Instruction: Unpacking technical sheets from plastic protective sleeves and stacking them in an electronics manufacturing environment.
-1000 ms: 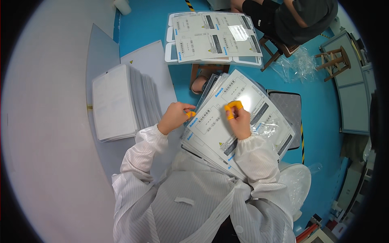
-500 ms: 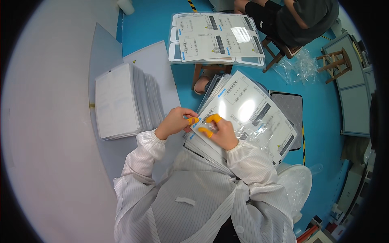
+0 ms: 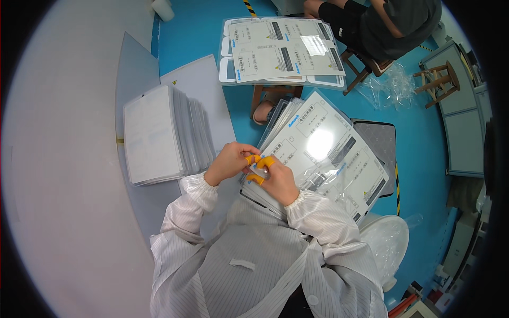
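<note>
A white printed panel (image 3: pixel 354 170) with dark label blocks lies askew on top of a stack in front of me. At its near-left corner, my left hand (image 3: pixel 229 162) is closed, its yellow-cotted thumb and fingertips gripping the edge. My right hand (image 3: pixel 280 183), also wearing yellow finger cots, is bent at that same corner. Between its thumb and forefinger shows a bit of clear film. More crumpled clear film (image 3: pixel 339 181) spreads over the panel beside my right wrist. Both hands almost touch, and the exact contact at the corner is partly hidden.
To the left stands a stack of white panels (image 3: pixel 151 135) on a grey surface. Further off, a stool bears more printed panels (image 3: pixel 289 50). A seated person (image 3: pixel 403 26) is at the upper right. Loose plastic film (image 3: pixel 389 87) lies on the floor; a white round bin (image 3: pixel 389 241) stands at my right.
My right hand has moved left and slightly nearer, up against my left hand at the panel's corner. Its fingers have drawn closer together. The left hand has barely moved.
</note>
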A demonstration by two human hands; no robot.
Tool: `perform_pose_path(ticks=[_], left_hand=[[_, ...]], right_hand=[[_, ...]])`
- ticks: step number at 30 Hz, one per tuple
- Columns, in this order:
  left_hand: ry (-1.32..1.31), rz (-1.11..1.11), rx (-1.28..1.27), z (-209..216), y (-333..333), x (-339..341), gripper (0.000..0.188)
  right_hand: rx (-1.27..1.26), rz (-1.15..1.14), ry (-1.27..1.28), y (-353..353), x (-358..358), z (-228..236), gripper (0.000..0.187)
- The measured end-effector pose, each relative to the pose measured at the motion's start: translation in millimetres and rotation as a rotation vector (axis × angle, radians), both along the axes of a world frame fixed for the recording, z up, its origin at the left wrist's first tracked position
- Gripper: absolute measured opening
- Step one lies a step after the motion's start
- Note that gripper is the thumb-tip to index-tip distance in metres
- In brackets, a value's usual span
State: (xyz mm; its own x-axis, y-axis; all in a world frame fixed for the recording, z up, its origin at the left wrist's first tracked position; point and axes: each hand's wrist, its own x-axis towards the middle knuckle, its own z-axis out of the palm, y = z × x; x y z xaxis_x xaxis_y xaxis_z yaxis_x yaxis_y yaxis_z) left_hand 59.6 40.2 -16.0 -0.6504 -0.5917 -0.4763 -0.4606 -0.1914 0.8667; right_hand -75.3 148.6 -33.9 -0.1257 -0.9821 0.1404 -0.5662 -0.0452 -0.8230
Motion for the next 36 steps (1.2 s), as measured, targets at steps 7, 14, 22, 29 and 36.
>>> perform_pose_path(ticks=[7,14,22,29,36], left_hand=[[0.016,-0.025,-0.024,-2.3,-0.9,-2.3,0.021],[0.195,-0.035,0.170,-0.6,-2.0,8.3,0.027],[0.075,-0.044,0.270,-16.3,-13.4,17.2,0.038],[0.335,-0.213,0.211,23.6,-35.5,-14.0,0.039],[0.041,-0.202,-0.209,6.2,-37.7,-54.4,0.031]], right_hand=[[0.094,-0.150,-0.004,-2.8,-15.1,-13.2,0.027],[0.035,-0.029,-0.030,1.7,-11.7,-9.0,0.020],[-0.319,-0.378,-1.244,-0.5,-102.4,-10.3,0.013],[-0.250,-0.340,-1.215,5.1,-104.2,-16.4,0.018],[-0.250,-0.522,-1.168,18.1,-126.1,-9.8,0.010]])
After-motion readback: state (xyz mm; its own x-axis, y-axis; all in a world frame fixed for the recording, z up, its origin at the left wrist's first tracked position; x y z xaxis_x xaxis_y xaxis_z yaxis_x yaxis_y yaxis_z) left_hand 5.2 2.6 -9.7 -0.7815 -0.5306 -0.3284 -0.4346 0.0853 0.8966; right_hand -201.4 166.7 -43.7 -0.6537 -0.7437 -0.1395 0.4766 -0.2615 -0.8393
